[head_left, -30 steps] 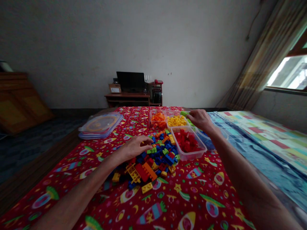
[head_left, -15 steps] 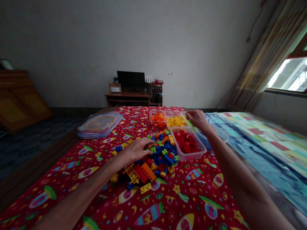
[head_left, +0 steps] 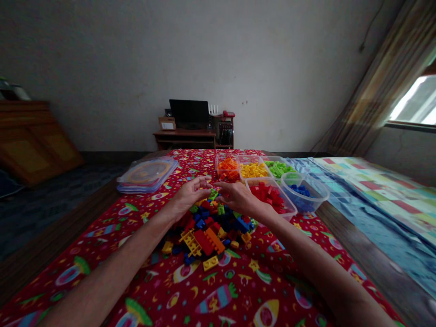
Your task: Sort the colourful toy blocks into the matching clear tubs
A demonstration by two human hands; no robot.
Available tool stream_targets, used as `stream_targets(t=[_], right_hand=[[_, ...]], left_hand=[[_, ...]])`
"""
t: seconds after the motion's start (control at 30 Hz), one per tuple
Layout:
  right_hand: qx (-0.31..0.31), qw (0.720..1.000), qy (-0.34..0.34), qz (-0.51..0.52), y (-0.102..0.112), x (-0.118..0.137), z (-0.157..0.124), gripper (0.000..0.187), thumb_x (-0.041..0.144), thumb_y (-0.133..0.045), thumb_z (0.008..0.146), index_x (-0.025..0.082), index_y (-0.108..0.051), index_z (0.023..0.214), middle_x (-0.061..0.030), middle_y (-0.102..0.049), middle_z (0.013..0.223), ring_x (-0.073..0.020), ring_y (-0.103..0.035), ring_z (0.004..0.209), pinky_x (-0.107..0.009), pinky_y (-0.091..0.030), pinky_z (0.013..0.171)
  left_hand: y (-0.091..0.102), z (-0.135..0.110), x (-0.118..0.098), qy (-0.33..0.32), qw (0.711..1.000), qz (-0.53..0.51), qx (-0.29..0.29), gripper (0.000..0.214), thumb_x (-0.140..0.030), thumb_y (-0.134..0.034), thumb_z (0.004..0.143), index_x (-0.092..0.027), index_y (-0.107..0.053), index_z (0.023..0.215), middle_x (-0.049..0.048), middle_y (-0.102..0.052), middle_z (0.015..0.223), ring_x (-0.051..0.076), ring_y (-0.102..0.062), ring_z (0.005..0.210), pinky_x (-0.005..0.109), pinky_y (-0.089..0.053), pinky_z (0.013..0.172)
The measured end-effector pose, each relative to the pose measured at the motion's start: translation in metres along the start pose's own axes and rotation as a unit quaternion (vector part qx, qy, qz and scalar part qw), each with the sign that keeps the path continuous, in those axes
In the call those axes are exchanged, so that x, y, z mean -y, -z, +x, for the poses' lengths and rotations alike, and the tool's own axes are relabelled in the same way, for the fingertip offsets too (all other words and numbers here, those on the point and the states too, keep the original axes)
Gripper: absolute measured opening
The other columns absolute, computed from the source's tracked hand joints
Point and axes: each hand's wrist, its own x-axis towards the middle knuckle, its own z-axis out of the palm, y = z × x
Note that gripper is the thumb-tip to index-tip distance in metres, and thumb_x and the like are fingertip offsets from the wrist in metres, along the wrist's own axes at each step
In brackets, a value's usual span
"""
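My left hand [head_left: 191, 194] is over the far left side of a heap of mixed toy building bricks [head_left: 218, 222], its fingers loosely bent and apart. Opposite it, my right hand [head_left: 235, 196] reaches in from the right, thumb and fingers apart, fingertips close to those of the left. Green bricks [head_left: 214, 194] show between the two hands; I see none clearly gripped. Near the heap's front lie an orange brick [head_left: 215, 240], a yellow frame-like piece [head_left: 191, 243] and a separate yellow brick [head_left: 210, 263].
Behind the heap stand clear tubs of orange bricks [head_left: 228, 168], yellow bricks [head_left: 254, 170], green bricks [head_left: 278, 169] and red bricks [head_left: 267, 194]. A round tub [head_left: 318, 197] holds blue bricks. Stacked lids [head_left: 148, 175] lie at the left on the red patterned cloth [head_left: 225, 295].
My right hand has come back from the green-brick tub to the heap, beside my left hand. My left hand has shifted slightly farther away over the heap. The view has moved a little.
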Motion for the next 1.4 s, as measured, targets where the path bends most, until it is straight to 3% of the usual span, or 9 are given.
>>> stream_targets(t=[0.17,0.3,0.4,0.47,0.57,0.73,0.97,1.2,1.4], right_hand=[[0.017,0.999,0.025,-0.036,-0.004,-0.004,-0.003,0.029,0.026,-0.055,0.086,0.018,-0.061,0.113,-0.0058,-0.069,0.083,-0.0134,-0.059,0.07,-0.023,-0.03,0.059],[0.046,0.995,-0.001,-0.086,0.001,0.001,-0.006,0.02,0.029,-0.05,0.088,0.014,-0.061,0.095,-0.0064,-0.066,0.076,-0.0125,-0.055,0.064,-0.024,-0.028,0.057],[0.071,0.991,-0.026,-0.106,0.006,0.004,-0.008,0.017,0.026,-0.05,0.087,0.013,-0.059,0.094,-0.0061,-0.064,0.075,-0.0123,-0.051,0.064,-0.024,-0.027,0.057],[0.086,0.99,-0.027,-0.108,0.008,0.004,-0.01,0.015,0.022,-0.051,0.085,0.014,-0.058,0.095,-0.0054,-0.063,0.076,-0.0122,-0.049,0.064,-0.024,-0.026,0.057],[0.093,0.991,-0.006,-0.1,0.008,0.007,-0.012,0.015,0.014,-0.051,0.082,0.015,-0.058,0.096,-0.0046,-0.062,0.078,-0.012,-0.048,0.065,-0.025,-0.025,0.057],[0.122,0.989,0.007,-0.079,-0.001,0.009,-0.011,0.008,0.02,-0.055,0.085,0.015,-0.062,0.088,-0.0033,-0.061,0.075,-0.0109,-0.047,0.064,-0.024,-0.025,0.057],[0.135,0.987,0.042,-0.08,-0.01,0.006,-0.015,0.013,0.02,-0.057,0.086,0.016,-0.064,0.096,-0.0049,-0.064,0.08,-0.0122,-0.052,0.07,-0.023,-0.028,0.06],[0.088,0.992,0.036,-0.082,-0.009,-0.001,-0.013,0.014,0.016,-0.05,0.087,0.015,-0.064,0.086,-0.0034,-0.061,0.073,-0.0101,-0.046,0.062,-0.024,-0.024,0.057],[0.022,1.0,-0.015,0.01,-0.007,0.0,-0.013,0.017,0.027,-0.054,0.087,0.014,-0.064,0.092,-0.0037,-0.063,0.076,-0.0103,-0.05,0.065,-0.021,-0.029,0.058]], left_hand=[[-0.008,-0.003,0.003,0.006,0.999,-0.013,0.039,0.067,-0.038,-0.075,0.066,-0.019,-0.049,0.124,0.0093,-0.066,0.111,0.021,-0.066,0.09,0.032,-0.055,0.076],[0.003,0.003,0.004,-0.043,0.99,0.13,0.032,0.057,-0.043,-0.065,0.074,-0.019,-0.051,0.124,0.0091,-0.068,0.105,0.022,-0.068,0.085,0.035,-0.056,0.071],[0.024,0.005,-0.004,-0.079,0.938,0.335,0.041,0.038,-0.041,-0.059,0.075,-0.02,-0.065,0.106,0.0062,-0.071,0.101,0.024,-0.066,0.09,0.035,-0.052,0.081],[0.038,0.003,-0.009,-0.049,0.901,0.419,0.096,0.034,-0.039,-0.058,0.073,-0.02,-0.068,0.1,0.0048,-0.072,0.097,0.023,-0.066,0.088,0.031,-0.051,0.079],[0.05,-0.001,-0.01,-0.025,0.86,0.484,0.158,0.037,-0.034,-0.06,0.068,-0.021,-0.068,0.102,0.0043,-0.072,0.099,0.023,-0.065,0.09,0.028,-0.05,0.079],[0.047,-0.003,0.0,-0.072,0.829,0.529,0.165,0.031,-0.03,-0.057,0.067,-0.023,-0.071,0.094,0.0042,-0.072,0.097,0.022,-0.064,0.088,0.027,-0.048,0.079],[0.041,-0.001,-0.004,-0.062,0.859,0.499,0.097,0.033,-0.033,-0.055,0.071,-0.025,-0.071,0.098,0.0025,-0.073,0.084,0.022,-0.066,0.077,0.026,-0.048,0.069],[0.045,0.005,-0.007,-0.071,0.924,0.375,0.009,0.034,-0.032,-0.051,0.07,-0.019,-0.071,0.095,0.0053,-0.072,0.088,0.021,-0.066,0.076,0.029,-0.051,0.067],[0.038,0.005,-0.012,-0.001,0.98,0.195,0.029,0.028,-0.034,-0.064,0.059,-0.018,-0.069,0.082,0.0015,-0.071,0.073,0.018,-0.066,0.067,0.026,-0.052,0.059]])
